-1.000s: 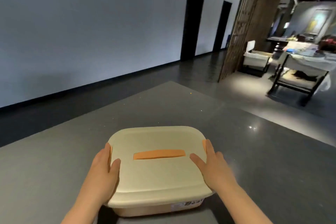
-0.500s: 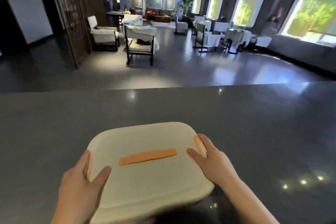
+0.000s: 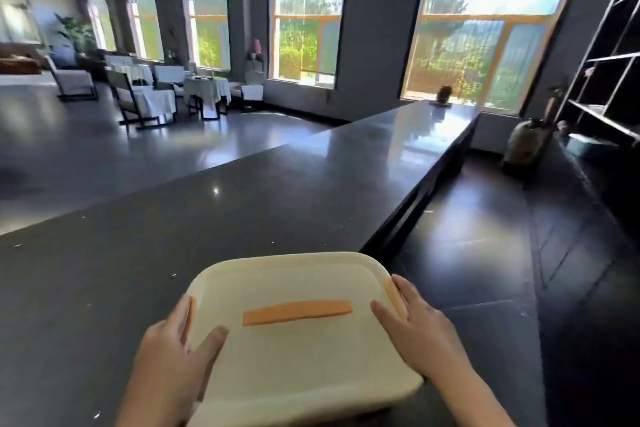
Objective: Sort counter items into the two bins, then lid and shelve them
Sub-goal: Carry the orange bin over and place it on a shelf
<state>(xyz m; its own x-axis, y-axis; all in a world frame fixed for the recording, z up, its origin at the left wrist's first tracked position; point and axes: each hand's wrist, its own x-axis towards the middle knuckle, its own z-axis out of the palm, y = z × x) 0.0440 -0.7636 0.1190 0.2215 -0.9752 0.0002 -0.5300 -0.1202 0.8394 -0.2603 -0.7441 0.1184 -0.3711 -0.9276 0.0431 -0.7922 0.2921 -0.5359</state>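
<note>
A cream bin with its lid on [image 3: 298,354] is in front of me, above the near end of the dark counter [image 3: 242,204]. An orange handle strip [image 3: 297,312] runs across the lid. My left hand [image 3: 173,357] grips the bin's left side, thumb lying on the lid. My right hand [image 3: 415,333] grips the right side by the orange clip, thumb on top. The bin's body is hidden under the lid.
The long counter runs away toward the windows, with a small dark object [image 3: 444,94] at its far end. A metal shelf unit [image 3: 609,59] stands at the right, across a dark aisle. Tables and white chairs [image 3: 145,97] fill the room at left.
The view has swung to the right, from the wall and doorways to the windows and shelves. The bin has stayed between both hands, which keep the same hold on its sides.
</note>
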